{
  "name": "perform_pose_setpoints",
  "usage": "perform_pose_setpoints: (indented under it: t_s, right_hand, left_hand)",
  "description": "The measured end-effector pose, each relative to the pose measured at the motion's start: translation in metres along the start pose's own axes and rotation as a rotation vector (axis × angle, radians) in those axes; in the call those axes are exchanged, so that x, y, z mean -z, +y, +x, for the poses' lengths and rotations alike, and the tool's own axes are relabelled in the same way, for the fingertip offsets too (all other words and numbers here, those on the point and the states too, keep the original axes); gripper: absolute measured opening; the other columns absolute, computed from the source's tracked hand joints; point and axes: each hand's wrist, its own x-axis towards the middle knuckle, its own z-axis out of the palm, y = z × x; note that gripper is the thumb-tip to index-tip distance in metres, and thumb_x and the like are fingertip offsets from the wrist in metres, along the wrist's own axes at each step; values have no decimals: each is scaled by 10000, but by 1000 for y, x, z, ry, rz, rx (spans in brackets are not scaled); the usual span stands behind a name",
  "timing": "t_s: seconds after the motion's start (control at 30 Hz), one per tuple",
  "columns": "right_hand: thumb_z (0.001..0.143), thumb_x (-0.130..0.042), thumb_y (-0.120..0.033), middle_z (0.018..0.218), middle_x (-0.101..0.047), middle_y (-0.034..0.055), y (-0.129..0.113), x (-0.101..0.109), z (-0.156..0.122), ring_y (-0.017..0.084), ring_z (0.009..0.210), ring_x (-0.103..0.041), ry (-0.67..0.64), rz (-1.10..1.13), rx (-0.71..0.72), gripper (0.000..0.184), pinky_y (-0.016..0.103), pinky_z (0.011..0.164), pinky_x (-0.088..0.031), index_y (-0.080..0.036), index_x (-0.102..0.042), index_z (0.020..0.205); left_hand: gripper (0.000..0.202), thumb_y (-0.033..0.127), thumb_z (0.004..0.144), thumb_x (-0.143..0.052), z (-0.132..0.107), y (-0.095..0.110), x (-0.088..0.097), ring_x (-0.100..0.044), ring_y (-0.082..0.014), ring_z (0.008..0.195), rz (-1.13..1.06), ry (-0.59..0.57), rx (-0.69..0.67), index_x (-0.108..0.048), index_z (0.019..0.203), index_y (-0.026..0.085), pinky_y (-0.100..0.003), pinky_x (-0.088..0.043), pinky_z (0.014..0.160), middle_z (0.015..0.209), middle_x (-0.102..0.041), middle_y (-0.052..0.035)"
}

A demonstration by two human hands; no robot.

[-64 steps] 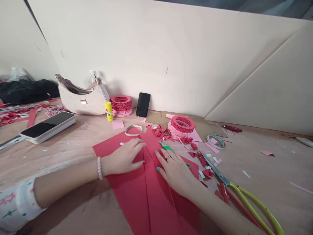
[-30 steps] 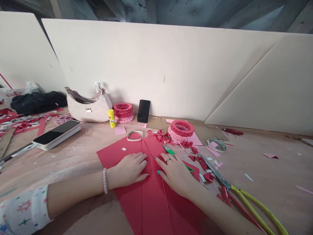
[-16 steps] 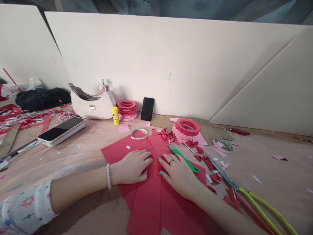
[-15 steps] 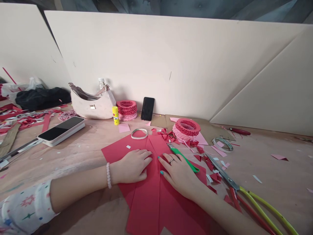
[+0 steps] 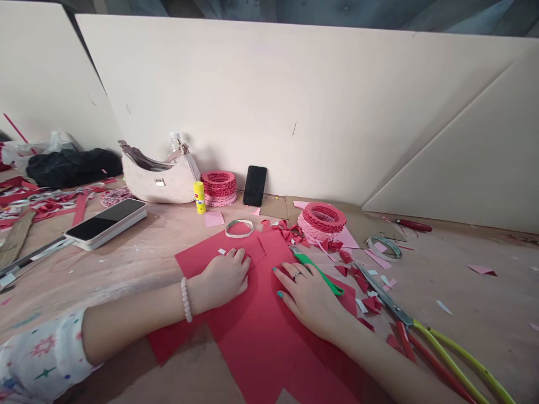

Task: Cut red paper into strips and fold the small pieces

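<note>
A person's two bare hands rest on overlapping sheets of red paper [image 5: 256, 336] at the middle of the table's [image 5: 463, 280] near edge. The left hand [image 5: 223, 278] lies palm down with fingers loosely curled, pressing the paper and gripping nothing. The right hand [image 5: 309, 294] lies flat with fingers spread, also holding nothing. A green-handled cutter [image 5: 322, 274] touches its fingertips. Yellow-handled scissors [image 5: 421, 331] lie near the right forearm. At the far edge, left of middle, a pale handbag [image 5: 158, 180] stands open. A clear bottle's [image 5: 174, 143] top shows above it, perhaps inside, perhaps behind. A yellow glue stick [image 5: 199, 197] stands just beside the bag.
</note>
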Motion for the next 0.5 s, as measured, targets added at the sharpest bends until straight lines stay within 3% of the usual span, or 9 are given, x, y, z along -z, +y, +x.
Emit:
perform_pose_setpoints:
  t_s: [0.13, 0.23, 0.5]
  right_hand:
    - [873, -424, -272, 1206, -552, 109, 0, 1, 0, 260, 1101, -481, 10, 0, -3, 374, 449, 930, -330, -199, -522, 1227]
    - [871, -428, -273, 1206, -550, 108, 0, 0, -1, 260, 1102, -481, 10, -1, -1, 370, 446, 926, -332, -200, -524, 1220]
    - [867, -428, -261, 1190, -556, 114, 0, 2, -1, 263, 1093, -485, 9, 6, 5, 362, 448, 925, -336, -194, -532, 1207]
  left_hand:
    - [169, 152, 804, -439, -1, -6, -4, -564, -253, 808, 27, -18, -26, -558, 912, 99, -340, -486, 623, 929, -540, -144]
    - [257, 148, 777, -473, -1, -10, -6, -575, -252, 790, 52, -32, 21, -532, 1018, 82, -341, -491, 623, 950, -538, -146]
    - [192, 179, 790, -501, -2, -14, 12, -583, -254, 770, 6, -144, 12, -555, 946, 81, -358, -492, 634, 938, -549, -148]
